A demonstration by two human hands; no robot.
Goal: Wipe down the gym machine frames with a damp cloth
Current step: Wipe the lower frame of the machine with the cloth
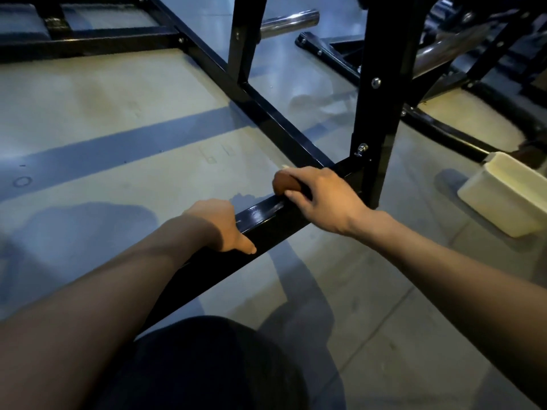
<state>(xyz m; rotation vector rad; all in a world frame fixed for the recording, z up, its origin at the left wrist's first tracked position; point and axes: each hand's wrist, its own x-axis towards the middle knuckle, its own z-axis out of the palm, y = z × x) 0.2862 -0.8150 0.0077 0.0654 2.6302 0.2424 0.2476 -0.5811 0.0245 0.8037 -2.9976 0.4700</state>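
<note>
A black steel frame bar (266, 214) of the gym machine runs low over the floor from lower left to the upright post (381, 99). My right hand (322, 199) grips a small brown cloth (282, 183) and holds it against the top of the bar, close to the post's foot. A wet shiny streak shows on the bar just left of the cloth. My left hand (220, 224) rests on the same bar further toward me, fingers curled over its far edge and thumb on the near face.
Another black rail (260, 105) runs away diagonally to a rear crossbar (88, 39). A chrome bar end (291, 20) sticks out at the top. A cream plastic bucket (509, 193) stands on the concrete floor at right. More black frames crowd the upper right.
</note>
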